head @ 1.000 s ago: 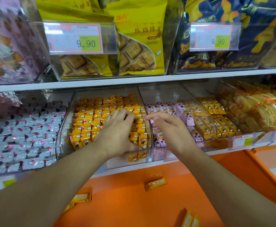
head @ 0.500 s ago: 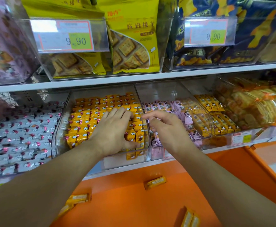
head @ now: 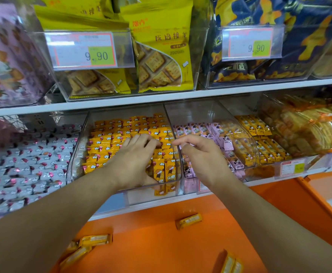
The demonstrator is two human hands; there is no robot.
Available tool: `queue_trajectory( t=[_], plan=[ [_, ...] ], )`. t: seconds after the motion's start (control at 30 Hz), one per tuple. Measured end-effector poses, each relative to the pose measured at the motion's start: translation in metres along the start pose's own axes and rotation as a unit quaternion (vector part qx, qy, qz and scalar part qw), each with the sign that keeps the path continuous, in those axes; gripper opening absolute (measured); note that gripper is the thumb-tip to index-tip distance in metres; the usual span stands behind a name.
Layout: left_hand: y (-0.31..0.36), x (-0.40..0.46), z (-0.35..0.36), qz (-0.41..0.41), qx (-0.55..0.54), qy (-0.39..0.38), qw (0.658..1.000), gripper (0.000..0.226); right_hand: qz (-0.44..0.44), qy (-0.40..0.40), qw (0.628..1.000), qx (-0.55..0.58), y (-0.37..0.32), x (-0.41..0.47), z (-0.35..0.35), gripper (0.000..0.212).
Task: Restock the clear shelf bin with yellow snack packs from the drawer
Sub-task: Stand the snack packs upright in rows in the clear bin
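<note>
The clear shelf bin point(head: 76, 154) on the middle shelf is packed with rows of yellow snack packs point(head: 121, 131). My left hand point(head: 135, 160) lies flat on the packs at the bin's front right, fingers spread, thumb down by the front wall. My right hand point(head: 202, 154) hovers over the divider between this bin and the pink one, fingers loosely curled and nothing visible in them. Below, the orange drawer point(head: 151, 243) holds a few loose yellow packs point(head: 188, 221), with another of these packs point(head: 95, 240) at its left.
A bin of grey-and-pink packs point(head: 27, 166) sits to the left, a bin of pink packs point(head: 216, 133) to the right, then more yellow and orange snacks point(head: 263, 142). The shelf above carries large cracker bags point(head: 161, 56) behind price tags point(head: 84, 49).
My left hand stays pressed on the yellow packs. My right hand's fingers have curled slightly and lifted a little off the bin edge.
</note>
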State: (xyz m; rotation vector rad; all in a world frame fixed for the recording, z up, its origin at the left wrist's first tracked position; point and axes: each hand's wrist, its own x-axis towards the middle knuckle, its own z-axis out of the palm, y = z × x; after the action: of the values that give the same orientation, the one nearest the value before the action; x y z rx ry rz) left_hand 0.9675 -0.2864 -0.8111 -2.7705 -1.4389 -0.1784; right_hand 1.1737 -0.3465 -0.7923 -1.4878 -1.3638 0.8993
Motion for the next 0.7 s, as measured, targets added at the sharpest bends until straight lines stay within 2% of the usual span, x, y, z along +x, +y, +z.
queue_trajectory(
  t=[0.27, 0.7],
  plan=[
    [-0.0006, -0.0022, 0.0063, 0.011, 0.04, 0.042, 0.998, 0.105, -0.003, -0.006, 1.0, 0.002, -0.0009, -0.0014, 0.0002, 0.031],
    [-0.0033, -0.0044, 0.0031, 0.001, 0.016, 0.026, 1.0, 0.106, -0.01, -0.021, 1.0, -0.016, 0.0013, -0.0014, -0.0023, 0.029]
  ],
)
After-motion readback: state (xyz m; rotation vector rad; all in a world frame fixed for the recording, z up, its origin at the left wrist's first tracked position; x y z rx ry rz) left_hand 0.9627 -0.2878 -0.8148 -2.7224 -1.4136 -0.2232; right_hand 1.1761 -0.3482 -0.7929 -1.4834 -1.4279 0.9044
